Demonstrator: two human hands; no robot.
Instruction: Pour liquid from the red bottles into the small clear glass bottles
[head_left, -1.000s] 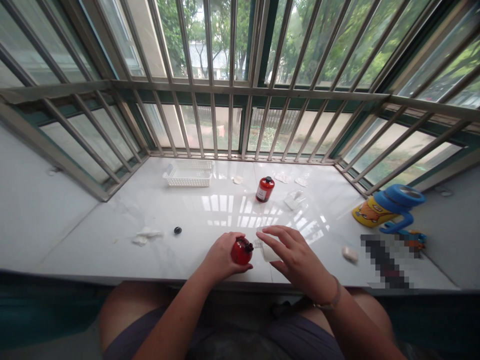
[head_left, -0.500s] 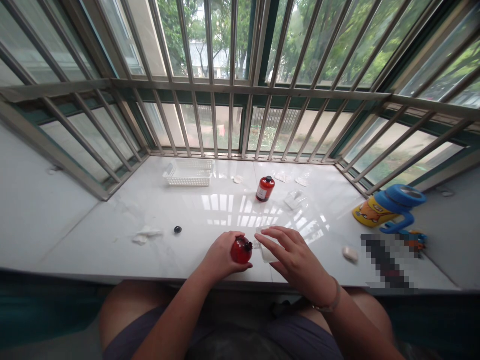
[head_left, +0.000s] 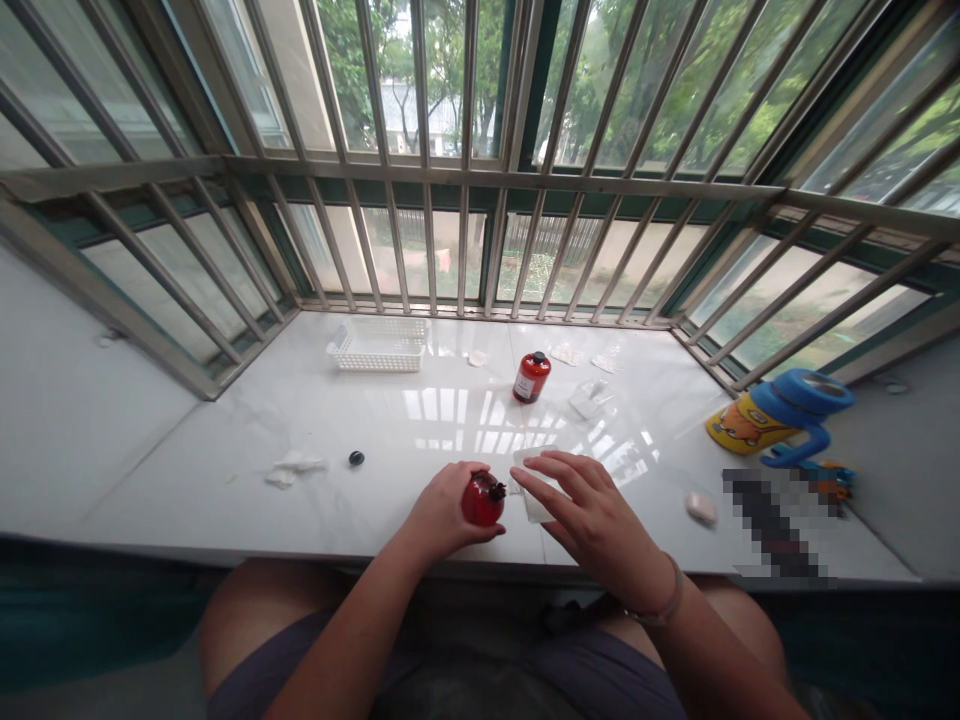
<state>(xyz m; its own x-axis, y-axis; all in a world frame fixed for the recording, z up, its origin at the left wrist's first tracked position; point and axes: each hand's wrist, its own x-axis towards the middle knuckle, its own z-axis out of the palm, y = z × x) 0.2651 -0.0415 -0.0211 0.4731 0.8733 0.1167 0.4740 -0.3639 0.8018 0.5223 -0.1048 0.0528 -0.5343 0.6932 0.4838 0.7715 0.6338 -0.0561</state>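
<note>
My left hand [head_left: 448,510] is wrapped round a red see-through bottle [head_left: 481,503], whose narrow black neck points up and to the right. Just right of it hovers my right hand [head_left: 583,505], fingers stretched out and slightly apart. Below those fingers lies a flat, whitish translucent piece [head_left: 537,500], partly hidden by them; whether they touch it I cannot tell. A small black cap [head_left: 356,458] rests on the white counter [head_left: 420,430] to the left. Farther back stands a second red bottle [head_left: 531,379] with a black cap and a pale label.
At the back left sits a white perforated basket [head_left: 379,348]. Crumpled white tissue [head_left: 295,468] lies left, a clear wrapper [head_left: 591,399] back right. A blue-and-yellow drinking bottle [head_left: 780,412] and a pale lump [head_left: 701,508] are at the right. Metal window bars [head_left: 495,180] close off the far side.
Both hands hold nearly the same pose. Slightly more of the translucent piece under my right hand shows now.
</note>
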